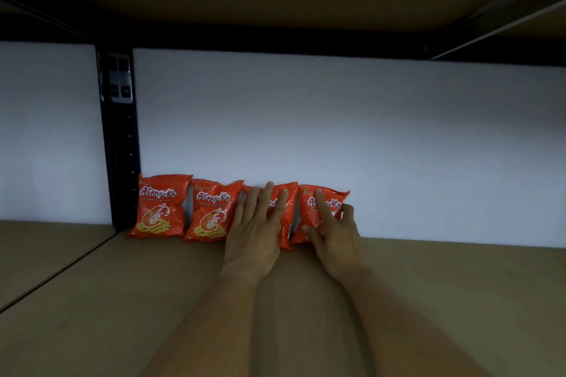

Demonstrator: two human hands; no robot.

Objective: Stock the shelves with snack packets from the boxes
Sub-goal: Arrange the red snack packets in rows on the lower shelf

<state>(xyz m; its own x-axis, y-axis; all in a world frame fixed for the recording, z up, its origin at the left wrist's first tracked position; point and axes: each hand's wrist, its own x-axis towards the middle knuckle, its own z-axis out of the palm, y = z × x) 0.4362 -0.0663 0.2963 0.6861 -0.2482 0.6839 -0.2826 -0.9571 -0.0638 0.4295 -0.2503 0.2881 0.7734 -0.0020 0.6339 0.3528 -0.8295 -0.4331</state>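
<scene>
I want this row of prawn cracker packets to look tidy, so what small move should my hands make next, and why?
Probably draw both hands back and fetch another packet. Four packets stand along the white back wall; the left hand lies flat on the third packet, and the right hand touches the fourth packet. The shelf board to their right shows bare space.

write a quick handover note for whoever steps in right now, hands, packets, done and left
Left hand: open, flat against the third packet.
Right hand: open, fingers spread on the fourth packet, thumb at its right edge.
Packets: four orange prawn cracker packets stand in a row at the back of the shelf, starting by the black upright post. First packet and second packet are untouched.
Done: four placed.
Left: shelf space to the right is unfilled; boxes are out of view.
</scene>
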